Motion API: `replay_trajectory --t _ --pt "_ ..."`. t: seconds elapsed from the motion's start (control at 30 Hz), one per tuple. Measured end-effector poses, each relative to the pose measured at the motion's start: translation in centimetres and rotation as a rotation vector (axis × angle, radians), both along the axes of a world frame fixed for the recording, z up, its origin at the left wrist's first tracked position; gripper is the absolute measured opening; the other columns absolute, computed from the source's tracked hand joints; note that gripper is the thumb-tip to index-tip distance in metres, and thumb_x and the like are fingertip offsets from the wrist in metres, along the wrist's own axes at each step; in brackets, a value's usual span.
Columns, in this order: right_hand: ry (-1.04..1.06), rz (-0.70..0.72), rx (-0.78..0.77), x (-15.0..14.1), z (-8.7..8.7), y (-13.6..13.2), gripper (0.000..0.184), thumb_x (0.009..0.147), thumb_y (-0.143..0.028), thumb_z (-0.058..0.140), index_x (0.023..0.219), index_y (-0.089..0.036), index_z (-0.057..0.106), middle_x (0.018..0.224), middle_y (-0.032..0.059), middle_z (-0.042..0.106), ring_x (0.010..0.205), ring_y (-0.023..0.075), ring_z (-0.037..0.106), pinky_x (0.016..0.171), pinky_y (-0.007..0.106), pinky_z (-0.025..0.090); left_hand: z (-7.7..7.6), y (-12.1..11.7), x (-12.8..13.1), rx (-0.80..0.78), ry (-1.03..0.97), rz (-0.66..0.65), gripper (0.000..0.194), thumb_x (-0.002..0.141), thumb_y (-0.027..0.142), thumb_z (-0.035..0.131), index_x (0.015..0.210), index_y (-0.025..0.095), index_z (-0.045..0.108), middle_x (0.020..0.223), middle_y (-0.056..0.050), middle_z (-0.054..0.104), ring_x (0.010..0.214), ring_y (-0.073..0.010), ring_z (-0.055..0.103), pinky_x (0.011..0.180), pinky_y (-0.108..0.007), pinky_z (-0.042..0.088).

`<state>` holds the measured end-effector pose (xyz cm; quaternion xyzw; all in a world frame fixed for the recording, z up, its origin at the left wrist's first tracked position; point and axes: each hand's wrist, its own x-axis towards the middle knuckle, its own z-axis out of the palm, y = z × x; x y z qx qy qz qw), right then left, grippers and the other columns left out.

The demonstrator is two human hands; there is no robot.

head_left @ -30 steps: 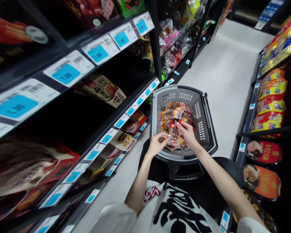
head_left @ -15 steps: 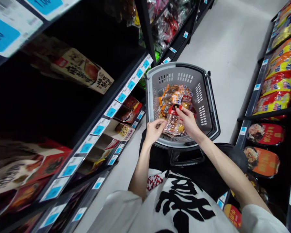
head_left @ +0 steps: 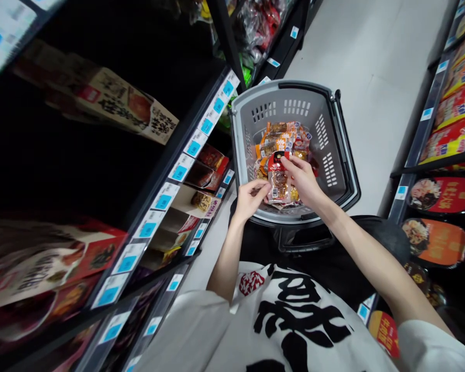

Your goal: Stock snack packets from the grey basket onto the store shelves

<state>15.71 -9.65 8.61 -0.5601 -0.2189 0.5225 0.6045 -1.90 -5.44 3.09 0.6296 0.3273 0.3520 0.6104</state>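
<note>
A snack packet (head_left: 279, 185) with a red top and a clear front is held over the grey shopping basket (head_left: 306, 89). My right hand (head_left: 303, 178) pinches its upper right side, thumb and fingers closed on it. At the packet's left edge, my left hand (head_left: 252, 197) has its fingertips pressed together and touching the edge. Beneath it, several orange-printed snack packets (head_left: 281, 140) lie piled inside the basket, partly hidden by the held packet and my right hand.
Shelving with blue price tags (head_left: 163, 201) and boxed food (head_left: 127, 106) runs along the left. On the right, shelves hold red and yellow noodle packs (head_left: 455, 121) and oval-lidded tubs (head_left: 436, 242). Pale floor (head_left: 366, 88) stretches ahead. The basket's handle (head_left: 346, 139) lies folded along its right rim.
The red-topped packet now faces up more squarely, showing more of its front. Both hands stay at its edges. The whole view has shifted slightly.
</note>
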Motion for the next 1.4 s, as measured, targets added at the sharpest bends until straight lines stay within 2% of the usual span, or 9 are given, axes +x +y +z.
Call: replay_trajectory --t 0.17,0.23,0.33,0.43,0.5,0.67,0.87,1.1,1.4 --pt "-0.049 -0.018 -0.016 -0.1 -0.4 0.4 0.052 0.073 -0.065 0.085 0.074 -0.024 0.054 0.070 -0.0027 0.045 0.063 0.0125 0.036 0.054 0.028 0.025 -0.1 0.1 0.3 0.000 -0.050 0.045 0.039 0.090 0.054 0.080 0.083 0.016 0.075 0.064 0.001 0.068 0.050 -0.0103 0.062 0.052 -0.021 0.052" --pt "-0.056 -0.022 -0.013 0.0 -0.6 0.7 0.051 0.074 -0.064 0.084 0.073 -0.024 0.054 0.070 -0.0025 0.047 0.062 0.0124 0.037 0.054 0.028 0.025 -0.3 0.1 0.3 -0.019 -0.041 0.043 0.039 0.090 0.054 0.080 0.085 0.016 0.075 0.064 0.001 0.068 0.050 -0.0110 0.062 0.051 -0.021 0.053" --pt "-0.053 -0.020 0.014 -0.1 -0.6 1.0 0.050 0.075 -0.065 0.084 0.074 -0.024 0.056 0.074 -0.0018 0.054 0.066 0.0132 0.044 0.057 0.027 0.033 -0.7 0.2 0.2 -0.027 -0.023 0.046 0.037 0.091 0.053 0.079 0.087 0.016 0.075 0.064 0.001 0.068 0.052 -0.0116 0.063 0.052 -0.022 0.055" --pt "-0.066 -0.012 0.065 -0.3 -0.4 1.2 0.048 0.077 -0.065 0.083 0.075 -0.024 0.059 0.078 -0.0015 0.057 0.076 0.0152 0.053 0.067 0.028 0.044 -1.0 0.4 0.2 -0.002 0.018 0.078 0.034 0.092 0.050 0.077 0.089 0.016 0.075 0.067 0.001 0.069 0.053 -0.0112 0.062 0.051 -0.021 0.055" --pt "-0.068 -0.014 0.075 -0.4 -0.4 1.1 0.047 0.078 -0.064 0.083 0.075 -0.024 0.060 0.079 -0.0016 0.058 0.078 0.0155 0.055 0.071 0.029 0.047 -1.0 0.5 0.2 0.007 0.056 0.073 0.034 0.094 0.050 0.075 0.090 0.016 0.075 0.068 0.000 0.069 0.053 -0.0112 0.062 0.051 -0.021 0.056" --pt "-0.043 -0.011 0.044 -0.2 -0.9 0.8 0.048 0.078 -0.064 0.085 0.075 -0.024 0.060 0.075 -0.0023 0.057 0.073 0.0144 0.053 0.066 0.027 0.045 -1.1 0.5 0.3 -0.002 0.049 0.061 0.033 0.092 0.050 0.078 0.094 0.017 0.075 0.069 0.000 0.069 0.056 -0.0117 0.064 0.054 -0.022 0.058" --pt "-0.032 0.005 -0.024 -0.3 -0.8 0.2 0.050 0.078 -0.068 0.085 0.076 -0.025 0.060 0.067 -0.0038 0.050 0.061 0.0134 0.044 0.054 0.028 0.035 -1.0 0.2 0.4 -0.020 -0.002 0.061 0.032 0.089 0.048 0.081 0.093 0.017 0.074 0.070 0.001 0.069 0.057 -0.0118 0.065 0.053 -0.022 0.058" --pt "-0.041 0.002 -0.008 -0.1 -0.8 0.2 0.047 0.081 -0.065 0.084 0.077 -0.024 0.060 0.077 -0.0015 0.059 0.071 0.0141 0.051 0.060 0.027 0.039 -0.9 0.3 0.3 -0.012 -0.003 0.047 0.030 0.090 0.047 0.081 0.092 0.018 0.074 0.070 0.001 0.071 0.056 -0.0120 0.065 0.053 -0.022 0.058" --pt "0.002 0.013 -0.048 -0.2 -0.7 0.6 0.035 0.085 -0.053 0.082 0.082 -0.023 0.066 0.085 0.0007 0.066 0.077 0.0149 0.056 0.065 0.027 0.043 -1.2 0.6 0.2 -0.005 0.023 0.048 0.033 0.089 0.050 0.082 0.092 0.018 0.074 0.070 0.001 0.071 0.055 -0.0116 0.064 0.053 -0.022 0.055"
